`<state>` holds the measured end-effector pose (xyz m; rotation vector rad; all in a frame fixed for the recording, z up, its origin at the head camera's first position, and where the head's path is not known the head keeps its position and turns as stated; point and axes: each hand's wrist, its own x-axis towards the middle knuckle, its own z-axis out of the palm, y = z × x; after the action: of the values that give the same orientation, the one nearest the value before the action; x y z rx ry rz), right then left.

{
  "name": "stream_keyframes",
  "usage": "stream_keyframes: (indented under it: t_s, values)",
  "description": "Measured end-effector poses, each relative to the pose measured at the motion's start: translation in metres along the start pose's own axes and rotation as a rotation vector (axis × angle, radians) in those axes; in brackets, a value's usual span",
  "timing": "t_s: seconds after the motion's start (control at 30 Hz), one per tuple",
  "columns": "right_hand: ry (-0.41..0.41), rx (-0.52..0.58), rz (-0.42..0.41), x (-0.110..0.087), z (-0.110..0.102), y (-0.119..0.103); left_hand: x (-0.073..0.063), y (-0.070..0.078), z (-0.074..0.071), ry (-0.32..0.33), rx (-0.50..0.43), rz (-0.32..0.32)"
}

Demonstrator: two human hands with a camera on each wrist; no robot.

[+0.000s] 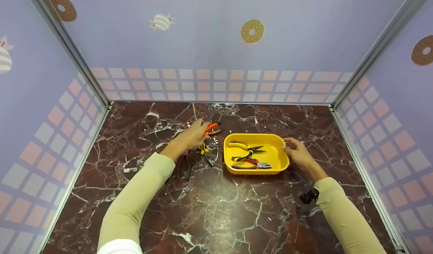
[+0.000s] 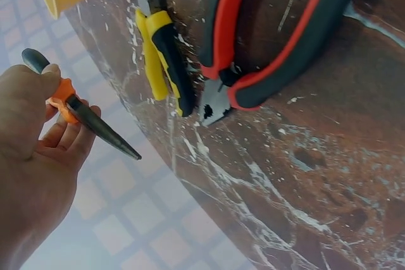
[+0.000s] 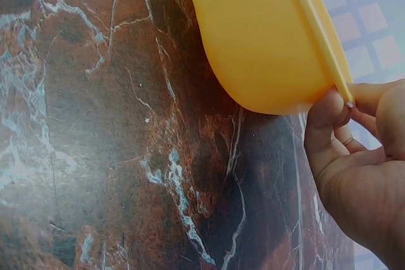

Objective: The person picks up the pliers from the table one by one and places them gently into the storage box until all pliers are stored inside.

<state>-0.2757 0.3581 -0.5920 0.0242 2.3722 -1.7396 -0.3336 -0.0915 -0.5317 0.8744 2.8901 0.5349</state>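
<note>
My left hand [image 1: 193, 135] grips orange-and-black pliers [image 1: 212, 129] above the table, left of a yellow tray [image 1: 227, 155]. In the left wrist view, the thumb and fingers hold these pliers [image 2: 66, 99] by the orange part, and a dark tapered end sticks out. Thumb and fingers of my right hand [image 1: 300, 154] pinch the tray's right rim, seen closely in the right wrist view [image 3: 329, 49]. Inside the tray lie yellow-and-black long-nose pliers [image 1: 250, 151] and red-and-black pliers [image 1: 251, 165].
On the dark marbled table [image 1: 216, 211], yellow-and-black pliers [image 1: 204, 151] lie just below my left hand. Red-and-black pliers [image 1: 187, 169] lie beside them, partly hidden by the left arm in the head view. Patterned panels [image 1: 216, 42] enclose the table at the back and sides.
</note>
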Motion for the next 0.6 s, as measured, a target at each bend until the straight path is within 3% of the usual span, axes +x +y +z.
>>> stream_keyframes:
  t_s: [0.6]
  values:
    - [-0.04, 0.004, 0.035, 0.0, -0.002, -0.001, 0.007, 0.026, -0.003, -0.044, 0.056, 0.109]
